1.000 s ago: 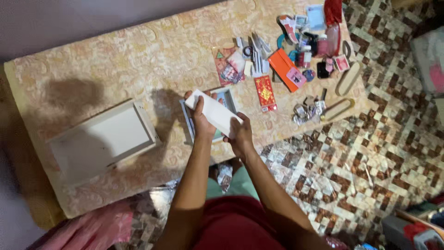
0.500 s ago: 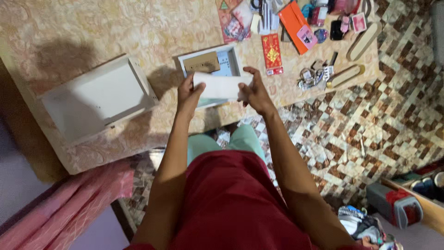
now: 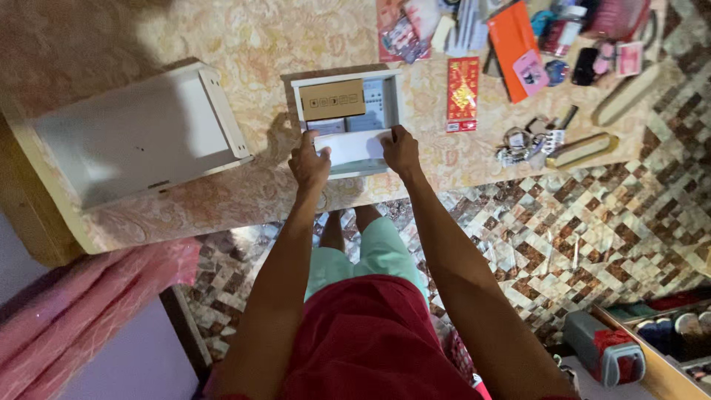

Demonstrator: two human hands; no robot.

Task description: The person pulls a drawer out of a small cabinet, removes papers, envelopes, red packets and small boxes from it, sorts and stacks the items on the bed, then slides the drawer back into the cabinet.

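White flat box (image 3: 354, 147) sits low inside the small white drawer (image 3: 392, 100) on the counter (image 3: 222, 37), beside a brown carton (image 3: 332, 98) already packed there. Left hand (image 3: 309, 161) and right hand (image 3: 402, 150) both grip its ends. I judge placing is almost finished; only releasing remains.

You see a white tray (image 3: 389, 100) holding a brown carton (image 3: 332, 99) and a white box (image 3: 355, 147), on a beige, swirl-patterned cloth (image 3: 259, 37). A red packet (image 3: 463, 94) and an orange booklet (image 3: 511, 44) lie nearby.
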